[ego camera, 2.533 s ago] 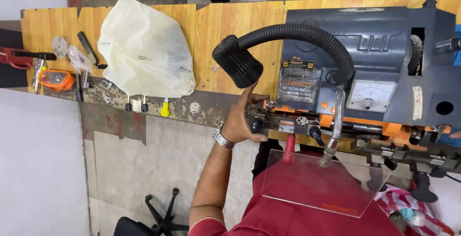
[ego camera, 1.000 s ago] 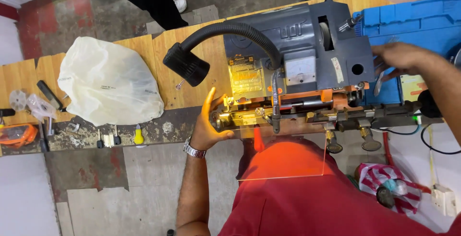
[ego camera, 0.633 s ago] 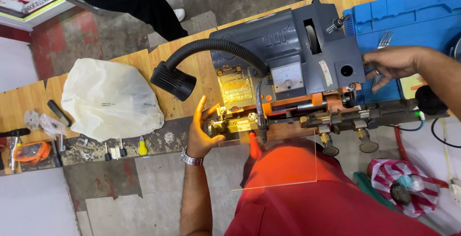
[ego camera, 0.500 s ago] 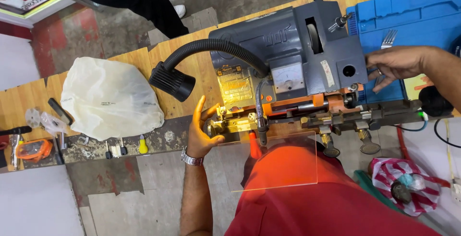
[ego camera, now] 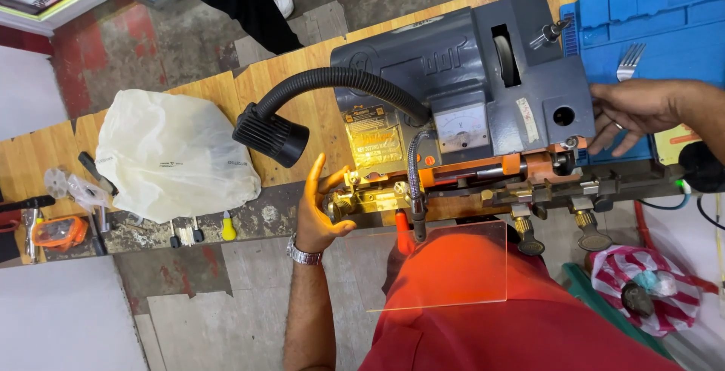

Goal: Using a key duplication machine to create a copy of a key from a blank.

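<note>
Wooden bench (ego camera: 204,103) runs across the view, front edge worn and grey. On it, right of centre, a grey machine (ego camera: 453,61) with a dial gauge (ego camera: 462,127) on its face and an orange-and-brass carriage (ego camera: 453,182) along its front. A black flexible lamp (ego camera: 272,133) arcs off the machine to the left, head hanging over the bench. Clear plastic shield (ego camera: 445,265) stands out from the carriage toward the person, over a red shirt (ego camera: 513,318).

Blue tray (ego camera: 657,16) lies to the right of the machine, touching its side; a fork (ego camera: 629,61) lies on it. White plastic bag (ego camera: 174,156) sits on the bench, left of the lamp. Small tools (ego camera: 198,229) lie along the bench edge below the bag.

Left hand (ego camera: 321,209): at the left end of the carriage, thumb and curled fingers closed on the brass clamp (ego camera: 351,201), forefinger raised. Wristwatch (ego camera: 302,252) on that wrist.

Right hand (ego camera: 630,110): at the machine's right side, over the tray edge, fingers spread apart, gripping nothing visible.
</note>
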